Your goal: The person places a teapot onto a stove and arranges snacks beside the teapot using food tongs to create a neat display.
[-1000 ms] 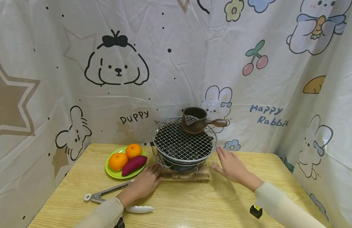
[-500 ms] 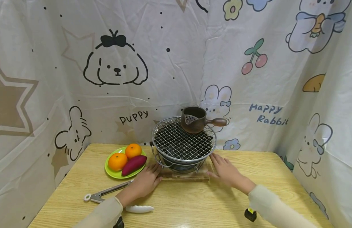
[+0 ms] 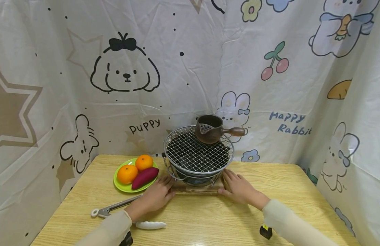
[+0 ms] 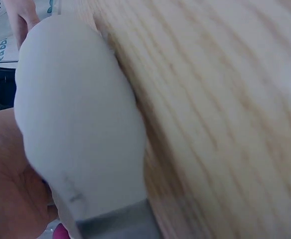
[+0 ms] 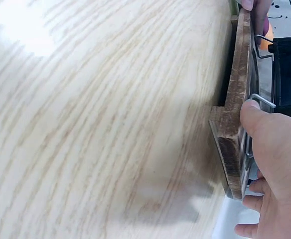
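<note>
A round charcoal grill [image 3: 198, 155] with a wire mesh top stands on a wooden board [image 3: 194, 190] at the middle of the table. A brown side-handled teapot [image 3: 210, 129] sits on the far edge of the mesh. My left hand [image 3: 157, 195] clasps the board's front left corner, fingers along its end and thumb at the front edge. My right hand [image 3: 239, 189] clasps the front right corner. In the right wrist view its thumb [image 5: 263, 130] lies on the board [image 5: 233, 124] and its fingers curl at the end.
A green plate [image 3: 119, 186] with two oranges [image 3: 127, 173] and a purple sweet potato [image 3: 145, 178] sits left of the grill. Metal tongs [image 3: 114, 207] with white tips [image 4: 80, 124] lie under my left wrist. Printed curtains close in the table at the back and on both sides.
My right hand slid left and closer until it reached the board's right corner. The left hand, grill and teapot stayed put.
</note>
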Motion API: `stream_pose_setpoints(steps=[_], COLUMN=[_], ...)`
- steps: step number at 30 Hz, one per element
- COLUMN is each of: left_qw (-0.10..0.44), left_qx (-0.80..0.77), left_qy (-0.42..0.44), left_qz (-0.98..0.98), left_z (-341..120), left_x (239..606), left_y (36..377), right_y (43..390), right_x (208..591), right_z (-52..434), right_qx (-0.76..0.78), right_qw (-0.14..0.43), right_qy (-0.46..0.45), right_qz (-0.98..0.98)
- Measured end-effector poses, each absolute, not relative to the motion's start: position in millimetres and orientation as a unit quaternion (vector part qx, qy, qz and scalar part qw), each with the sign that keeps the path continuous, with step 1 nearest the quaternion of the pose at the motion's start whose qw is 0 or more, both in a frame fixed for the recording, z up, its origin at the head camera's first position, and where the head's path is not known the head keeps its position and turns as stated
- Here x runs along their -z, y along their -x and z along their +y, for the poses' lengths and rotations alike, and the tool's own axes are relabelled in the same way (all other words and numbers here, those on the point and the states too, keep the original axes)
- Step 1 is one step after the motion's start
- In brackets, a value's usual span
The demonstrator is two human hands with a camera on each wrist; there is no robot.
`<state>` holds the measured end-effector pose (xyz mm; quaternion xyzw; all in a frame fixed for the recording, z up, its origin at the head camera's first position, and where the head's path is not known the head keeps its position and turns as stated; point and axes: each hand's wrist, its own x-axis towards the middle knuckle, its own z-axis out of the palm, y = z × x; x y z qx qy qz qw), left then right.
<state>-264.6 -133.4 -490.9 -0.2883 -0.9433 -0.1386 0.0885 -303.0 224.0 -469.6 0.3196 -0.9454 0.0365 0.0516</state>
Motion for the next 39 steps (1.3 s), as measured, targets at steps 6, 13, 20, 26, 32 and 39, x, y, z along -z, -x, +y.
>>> stream_pose_setpoints(steps=[6,13,20,26,32,39], left_qw=[0.061,0.070,0.070,0.063,0.065,0.036], left_qx=[0.140,0.152,0.150,0.157,0.136,0.121], left_qy=[0.285,0.297,0.304,0.296,0.333,0.334], left_qz=[-0.946,-0.940,-0.938,-0.940,-0.931,-0.934], left_z=[-138.5,-148.2,-167.0,-179.8,-194.7,-211.6], left_x=[489.2,483.6,477.9,471.3,466.2,463.9], left_y=[267.7,264.4,259.4,252.9,247.0,239.5], right_y=[306.2,308.1,307.6,308.5,307.5,306.4], right_x=[478.1,483.8,485.4,485.9,485.6,484.2], right_z=[224.6,224.0,225.3,225.1,225.0,224.9], right_qx=[-0.054,-0.056,-0.060,-0.058,-0.058,-0.065], right_qw=[0.043,0.012,0.019,0.013,0.011,0.019], right_qy=[-0.324,-0.304,-0.311,-0.311,-0.311,-0.314], right_qz=[-0.944,-0.951,-0.948,-0.949,-0.949,-0.947])
